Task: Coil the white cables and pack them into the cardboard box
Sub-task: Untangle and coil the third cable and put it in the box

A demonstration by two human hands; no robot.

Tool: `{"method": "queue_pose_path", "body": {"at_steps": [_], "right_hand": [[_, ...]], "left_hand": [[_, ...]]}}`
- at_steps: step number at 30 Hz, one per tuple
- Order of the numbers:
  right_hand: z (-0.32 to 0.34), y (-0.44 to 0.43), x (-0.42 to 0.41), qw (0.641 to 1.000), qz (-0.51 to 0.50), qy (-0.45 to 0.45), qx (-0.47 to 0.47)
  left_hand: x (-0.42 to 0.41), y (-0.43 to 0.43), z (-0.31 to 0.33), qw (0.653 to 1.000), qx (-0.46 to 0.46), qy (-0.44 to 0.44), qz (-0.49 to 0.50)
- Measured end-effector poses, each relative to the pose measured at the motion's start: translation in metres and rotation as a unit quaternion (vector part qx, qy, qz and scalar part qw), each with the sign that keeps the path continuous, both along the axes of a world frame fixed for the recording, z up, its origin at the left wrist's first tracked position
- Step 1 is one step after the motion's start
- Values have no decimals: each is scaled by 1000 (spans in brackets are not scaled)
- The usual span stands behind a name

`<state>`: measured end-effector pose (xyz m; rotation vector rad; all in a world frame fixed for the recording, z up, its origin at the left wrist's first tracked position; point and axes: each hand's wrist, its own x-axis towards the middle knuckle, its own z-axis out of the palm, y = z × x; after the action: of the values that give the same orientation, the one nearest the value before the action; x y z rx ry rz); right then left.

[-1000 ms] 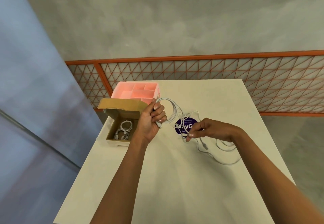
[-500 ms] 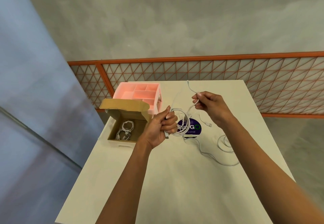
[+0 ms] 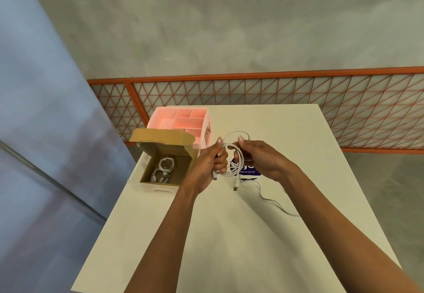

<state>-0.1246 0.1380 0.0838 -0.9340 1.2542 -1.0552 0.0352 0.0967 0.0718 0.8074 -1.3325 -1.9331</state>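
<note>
Above the table's middle, my left hand (image 3: 212, 161) grips a coiled white cable (image 3: 236, 155), whose loops stand between both hands. My right hand (image 3: 259, 157) pinches the coil's top right. Two plugs hang below the coil, one by my left palm and one lower, near the table. To the left sits the open cardboard box (image 3: 146, 177), lid flap up, with coiled white cables (image 3: 163, 170) inside. Another white cable (image 3: 275, 203) trails loose on the table below my right wrist.
A pink compartment tray (image 3: 197, 142) stands behind the box at the white table's (image 3: 229, 235) far left. A purple sticker (image 3: 249, 170) lies under my hands. An orange mesh fence (image 3: 298, 104) runs beyond the far edge. The table's left edge is beside the box.
My right hand came down and left from a raised position, bringing the cable's free length onto the coil in my left hand. The loop now has more turns and less slack lies on the table.
</note>
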Motion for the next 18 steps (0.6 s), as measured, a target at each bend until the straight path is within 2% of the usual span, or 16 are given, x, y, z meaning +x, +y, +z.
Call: {"method": "queue_pose_path", "body": {"at_steps": [3,5,7,10,18], "right_hand": [[0,3,2,998,33,54,-20],[1,4,2,989,46,134,-46],[3,4,2,971,21,228,-70],[9,3,4,949,-29,301,-85],[29,2,10,895,-1,446,18]], "left_hand": [[-3,0,-2,999,-23,-12,20],[-4,1,-3,999,-35,-19,36],[-5,1,-4,997,-46,-28,56],[-6,-1,-7,994,-55,-40,87],[-16,6,-9,982,-106,-95,121]]}}
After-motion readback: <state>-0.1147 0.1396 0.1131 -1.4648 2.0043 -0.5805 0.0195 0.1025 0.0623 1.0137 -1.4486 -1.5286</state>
